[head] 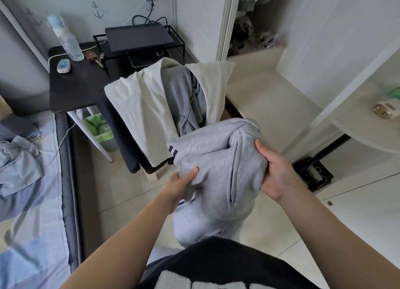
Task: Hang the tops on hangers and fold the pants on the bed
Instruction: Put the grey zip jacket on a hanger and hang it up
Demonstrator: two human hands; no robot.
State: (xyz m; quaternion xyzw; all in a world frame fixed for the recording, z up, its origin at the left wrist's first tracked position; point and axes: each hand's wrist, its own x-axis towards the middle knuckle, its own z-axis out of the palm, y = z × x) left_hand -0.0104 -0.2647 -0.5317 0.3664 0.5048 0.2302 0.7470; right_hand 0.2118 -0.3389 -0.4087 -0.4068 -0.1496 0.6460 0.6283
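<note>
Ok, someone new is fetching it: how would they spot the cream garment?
Start at the black desk by the wall. The chair before it is heaped with clothes; the cream garment drapes its back, palest there, either side of a grey-blue garment, above a navy garment.

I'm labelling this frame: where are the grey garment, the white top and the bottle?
Grey garment (216, 152): head view, upper fold.
White top (138, 106): head view, draped front.
Bottle (68, 42): head view, clear body.
</note>
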